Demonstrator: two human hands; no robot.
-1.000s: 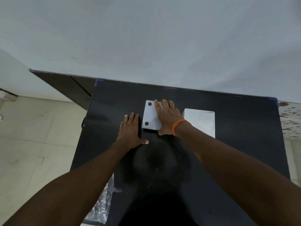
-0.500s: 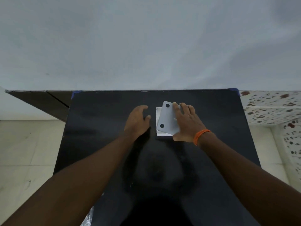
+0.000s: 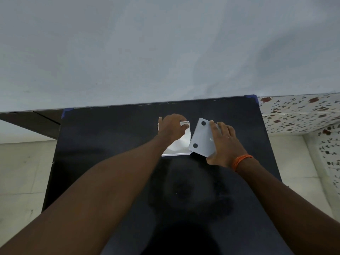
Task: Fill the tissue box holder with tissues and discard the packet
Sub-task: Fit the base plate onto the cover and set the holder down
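A white tissue box holder [image 3: 181, 147] lies open on the black table [image 3: 114, 137], its inside facing up. My left hand [image 3: 172, 127] reaches over its far left corner, thumb on the left wall and fingers curled at the far rim. My right hand [image 3: 223, 142] holds the holder's flat grey base plate [image 3: 201, 138], which has two black round feet, tilted just to the right of the holder. An orange band sits on my right wrist. No tissues or packet are in sight.
The table stands against a pale wall [image 3: 165, 52]. A dark low cabinet [image 3: 31, 124] is at the left, beige floor tiles [image 3: 22, 172] below it. A flower-patterned surface [image 3: 298, 113] lies to the right of the table.
My right hand has slid the base plate off the holder to the right, uncovering the holder's inside. My left hand has moved onto the holder's far left corner. The view has shifted.
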